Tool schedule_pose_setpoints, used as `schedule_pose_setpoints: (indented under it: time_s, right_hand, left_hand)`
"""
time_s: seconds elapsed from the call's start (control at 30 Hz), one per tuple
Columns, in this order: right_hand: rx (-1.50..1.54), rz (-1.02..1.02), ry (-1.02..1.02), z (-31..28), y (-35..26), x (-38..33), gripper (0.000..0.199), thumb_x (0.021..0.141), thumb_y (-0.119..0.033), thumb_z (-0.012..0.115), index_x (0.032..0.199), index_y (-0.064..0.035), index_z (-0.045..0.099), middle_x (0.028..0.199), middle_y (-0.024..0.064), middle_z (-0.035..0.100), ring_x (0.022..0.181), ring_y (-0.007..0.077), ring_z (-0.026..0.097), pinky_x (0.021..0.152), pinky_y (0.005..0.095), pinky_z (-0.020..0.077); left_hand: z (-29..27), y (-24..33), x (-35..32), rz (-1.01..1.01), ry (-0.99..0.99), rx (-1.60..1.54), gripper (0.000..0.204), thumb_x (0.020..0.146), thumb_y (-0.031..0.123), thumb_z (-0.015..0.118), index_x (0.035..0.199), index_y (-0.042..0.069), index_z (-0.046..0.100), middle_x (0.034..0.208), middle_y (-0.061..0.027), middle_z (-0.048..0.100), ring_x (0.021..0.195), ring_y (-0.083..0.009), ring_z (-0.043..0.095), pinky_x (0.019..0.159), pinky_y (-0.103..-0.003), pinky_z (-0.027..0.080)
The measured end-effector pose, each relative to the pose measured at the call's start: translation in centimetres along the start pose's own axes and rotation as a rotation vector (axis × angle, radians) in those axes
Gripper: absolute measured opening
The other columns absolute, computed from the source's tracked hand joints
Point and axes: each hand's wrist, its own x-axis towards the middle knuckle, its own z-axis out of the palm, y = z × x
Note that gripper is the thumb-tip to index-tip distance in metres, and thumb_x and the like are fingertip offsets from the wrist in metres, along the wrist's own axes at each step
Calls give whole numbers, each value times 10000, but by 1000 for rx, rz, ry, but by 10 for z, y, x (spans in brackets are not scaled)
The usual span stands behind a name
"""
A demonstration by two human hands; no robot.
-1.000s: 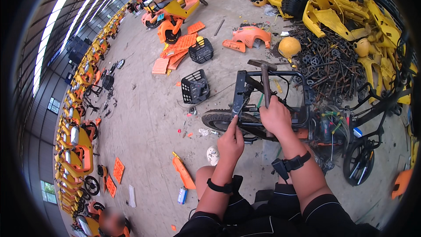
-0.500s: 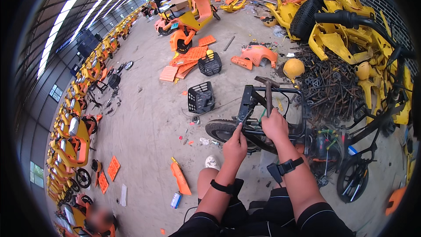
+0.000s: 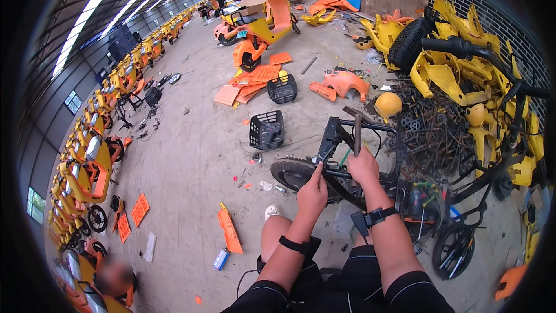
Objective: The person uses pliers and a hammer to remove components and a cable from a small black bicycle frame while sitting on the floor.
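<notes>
Hammering at a stripped bike frame on the workshop floor

Gripping a hammer (image 3: 357,130) by its handle, the right hand (image 3: 364,166) has its fingers closed round the shaft, with the head raised just above the black bike frame (image 3: 333,139) at centre frame. The left hand (image 3: 313,191) sits just below and left, fingers curled and thumb extended, pressing on a lower bar of the frame beside its tyre (image 3: 292,173). Both wrists wear dark straps.

Judging by the raised head, the step in hand looks like striking a part of the frame loose while the left hand steadies it; the next blow calls for a firm brace and a clean line clear of the left fingers.

Outward on the concrete floor (image 3: 197,156): two black baskets (image 3: 267,130) left and above the frame, one yellow helmet (image 3: 387,104) to the upper right, a heap of dark metal scrap (image 3: 431,130) at right, yellow body panels (image 3: 463,64) beyond it. One orange panel (image 3: 229,232) lies at lower left. A row of yellow-orange scooters (image 3: 92,156) lines the left edge, too many to count.
</notes>
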Motion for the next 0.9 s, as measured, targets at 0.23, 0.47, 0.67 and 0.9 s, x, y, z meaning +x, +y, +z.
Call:
schedule_pose_setpoints:
  time_s: [0.23, 0.47, 0.67, 0.9]
  right_hand:
    - [25, 7, -2, 0, -1, -5, 444, 879, -319, 558, 1156, 25, 607, 1105, 289, 697, 1068, 457, 661, 953, 526, 505]
    - [22, -17, -3, 7, 2, 3, 436, 880, -303, 555, 1142, 43, 596, 1084, 303, 692, 1061, 468, 657, 950, 530, 502]
    - [38, 3, -13, 3, 2, 5, 436, 888, -310, 563, 1144, 42, 576, 1088, 297, 692, 1062, 469, 656, 947, 526, 501]
    - [15, 26, -21, 2, -2, 4, 416, 906, -313, 560, 1134, 35, 564, 1093, 294, 690, 1060, 468, 655, 944, 530, 499]
  left_hand:
    - [-2, -8, -8, -24, -24, -28, 484, 983, 164, 583, 1458, 253, 568, 742, -185, 675, 658, -375, 678, 600, -461, 523]
    - [-3, -21, -7, 14, -62, -17, 522, 965, 109, 587, 1467, 246, 559, 850, -179, 690, 719, -365, 683, 636, -442, 529]
    - [4, -30, -1, 65, -51, -130, 489, 978, 30, 585, 1435, 205, 601, 776, -167, 633, 656, -244, 620, 651, -341, 505]
    - [10, -38, 2, 31, -54, -159, 513, 945, 33, 594, 1425, 214, 607, 972, -174, 716, 805, -318, 702, 729, -374, 549]
